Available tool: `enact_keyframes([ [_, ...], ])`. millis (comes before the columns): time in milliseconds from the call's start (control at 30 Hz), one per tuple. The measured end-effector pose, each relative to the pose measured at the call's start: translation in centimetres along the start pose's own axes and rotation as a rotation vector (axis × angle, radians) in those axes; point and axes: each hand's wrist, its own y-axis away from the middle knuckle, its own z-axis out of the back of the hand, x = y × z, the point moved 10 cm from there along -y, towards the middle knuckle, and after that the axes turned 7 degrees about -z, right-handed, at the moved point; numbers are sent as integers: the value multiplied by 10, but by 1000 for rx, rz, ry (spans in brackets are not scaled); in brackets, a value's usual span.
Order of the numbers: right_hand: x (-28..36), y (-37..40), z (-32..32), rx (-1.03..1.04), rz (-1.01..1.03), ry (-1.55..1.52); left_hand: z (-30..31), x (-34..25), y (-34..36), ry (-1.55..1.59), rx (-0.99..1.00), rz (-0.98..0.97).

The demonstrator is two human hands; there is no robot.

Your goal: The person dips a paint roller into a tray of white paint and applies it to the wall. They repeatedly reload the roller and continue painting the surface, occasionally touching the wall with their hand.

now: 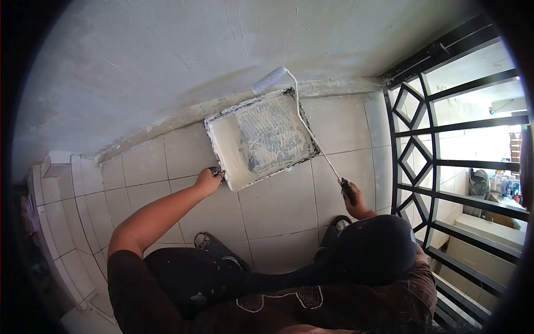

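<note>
The roller [268,80] was whitish, its handle [349,193] dark — the tray [289,165] was streaked cream and grey, the grille [435,130] black with diamonds.

The left arm [158,214] reaches forward, bent at the elbow, the left hand [208,182] curled into a grip. The right hand [356,202] is also closed, just beyond the bent right knee [396,240], which hides much of the right forearm [368,213].

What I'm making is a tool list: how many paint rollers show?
1: the paint roller, held in the right hand, its head beyond the paint tray. Others could be hidden.
</note>
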Motion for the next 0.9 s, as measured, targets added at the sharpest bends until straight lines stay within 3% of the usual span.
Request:
enact_keyframes([
  [100,-1,1,-9,-30,28,-17,10,-15,-13,-84,-42,-87],
  [200,2,-1,-14,-22,-17,-83,-1,-5,-20,-42,29,60],
  [400,-18,-4,-32,12,-123,-184,1,-9,-23,-82,46,23],
  [633,-15,-4,-51,30,-79,-203,2,-10,-24,-98,58,-26],
  [667,-36,2,-70,169,-331,-383,2,-9,-24,-101,57,-19],
  [900,23,-17,-100,485,-464,-723,0,-10,-22,-73,129,55],
])
